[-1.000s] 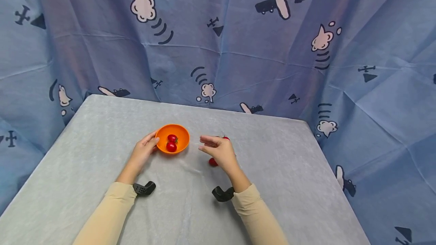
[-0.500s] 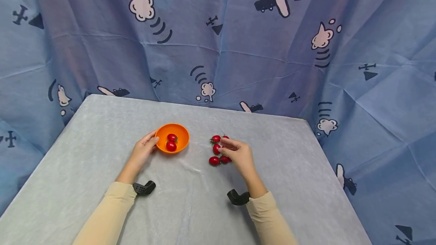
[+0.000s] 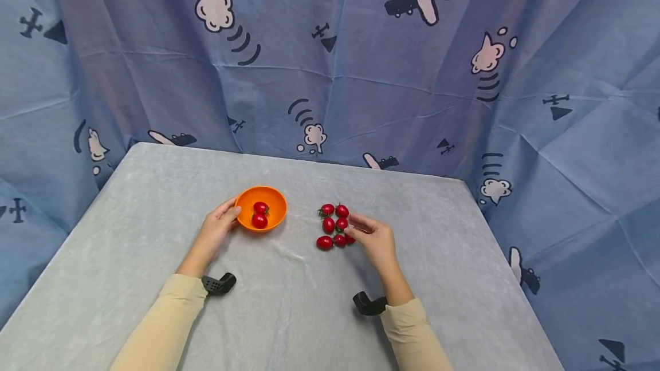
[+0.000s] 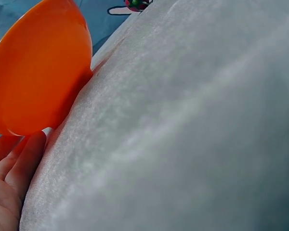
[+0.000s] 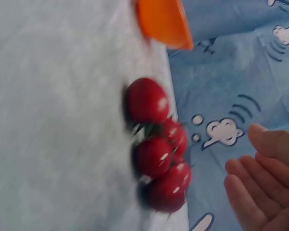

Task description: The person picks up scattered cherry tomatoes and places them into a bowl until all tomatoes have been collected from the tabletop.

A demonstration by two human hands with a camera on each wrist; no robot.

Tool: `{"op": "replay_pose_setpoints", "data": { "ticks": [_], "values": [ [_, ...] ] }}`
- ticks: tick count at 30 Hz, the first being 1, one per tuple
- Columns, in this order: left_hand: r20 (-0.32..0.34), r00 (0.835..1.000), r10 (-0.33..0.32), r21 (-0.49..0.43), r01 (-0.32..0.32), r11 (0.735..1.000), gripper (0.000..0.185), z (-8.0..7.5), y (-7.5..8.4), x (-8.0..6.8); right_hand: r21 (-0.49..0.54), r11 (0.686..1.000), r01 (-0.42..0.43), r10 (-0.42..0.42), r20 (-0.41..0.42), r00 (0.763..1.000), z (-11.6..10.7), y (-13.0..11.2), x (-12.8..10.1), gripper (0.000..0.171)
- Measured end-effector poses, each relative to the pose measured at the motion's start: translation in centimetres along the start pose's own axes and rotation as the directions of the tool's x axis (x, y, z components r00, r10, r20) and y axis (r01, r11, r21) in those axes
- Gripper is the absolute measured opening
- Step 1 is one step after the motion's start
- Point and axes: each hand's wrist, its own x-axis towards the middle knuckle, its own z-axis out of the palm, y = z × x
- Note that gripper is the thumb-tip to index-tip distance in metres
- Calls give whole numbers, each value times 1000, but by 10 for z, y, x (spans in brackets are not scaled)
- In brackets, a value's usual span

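Observation:
An orange bowl (image 3: 270,202) sits mid-table with two red cherry tomatoes (image 3: 259,217) inside. My left hand (image 3: 227,216) rests against the bowl's left side, thumb by the rim and fingers (image 4: 14,163) straight along the bowl (image 4: 38,72). Several loose cherry tomatoes (image 3: 332,225) lie in a cluster on the table to the right of the bowl. My right hand (image 3: 361,228) hovers at the cluster's right edge, holding nothing. In the right wrist view its relaxed fingers (image 5: 260,187) stay just apart from the tomatoes (image 5: 156,149), with the bowl (image 5: 164,21) beyond.
The grey cloth-covered table (image 3: 154,188) is backed on all sides by a blue curtain (image 3: 361,73) printed with planes and clouds. Black camera mounts sit at my left wrist (image 3: 219,284) and my right wrist (image 3: 368,304). Beige sleeves cover both forearms.
My right hand has moved rightward from beside the bowl to the right edge of the tomato cluster, uncovering the tomatoes. The left hand and bowl have stayed put.

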Motion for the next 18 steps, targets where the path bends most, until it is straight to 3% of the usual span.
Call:
{"op": "replay_pose_setpoints", "data": {
  "ticks": [18],
  "values": [
    [-1,1000,-5,11,5,1000,53,0,1,0,-5,999,-36,36,-65,997,-3,23,-3,46]
  ]
}}
